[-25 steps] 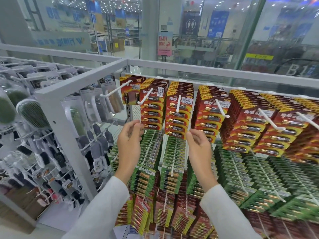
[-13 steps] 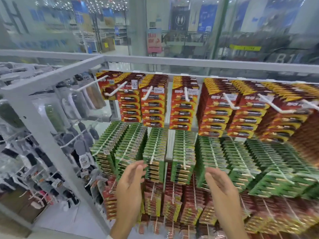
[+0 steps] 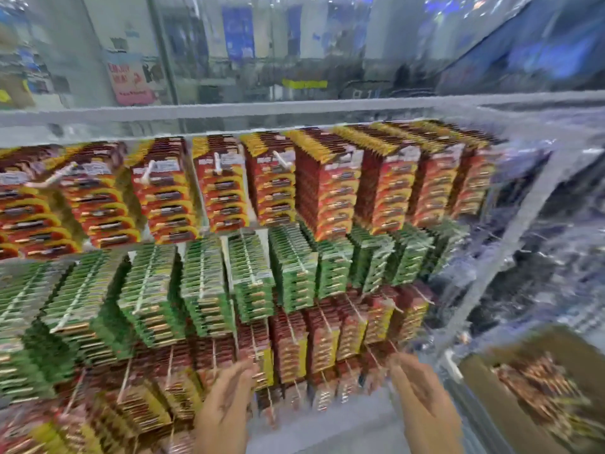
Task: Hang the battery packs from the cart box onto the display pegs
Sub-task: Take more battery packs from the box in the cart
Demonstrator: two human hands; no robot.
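Both your hands are low in the view, palms turned toward each other, and neither holds anything. Your left hand (image 3: 226,411) sits at about 6 o'clock, its fingers straight and lying close together. They reach up toward 12 o'clock, and the fingertips (image 3: 247,367) overlap the lower edge of the dark-red packs (image 3: 288,342). Motion blur hides whether they actually touch. Your right hand (image 3: 422,401) is at about 5 o'clock, fingers straight and loosely apart, with their tips just beside the right end of that same row.

The loose battery packs (image 3: 537,388) lie heaped in the cart box (image 3: 523,342) at 4 o'clock from the picture's centre. That puts them to the right of your right hand and clear of its fingers. None is between your fingers.

On the display, red-and-yellow packs (image 3: 327,191) fill the top row, from 9 o'clock across to 2 o'clock. White pegs (image 3: 149,172) poke out through them. Green packs (image 3: 203,283) hang in the row below, above the dark-red ones. A white rail (image 3: 294,108) runs across the top of the rack.
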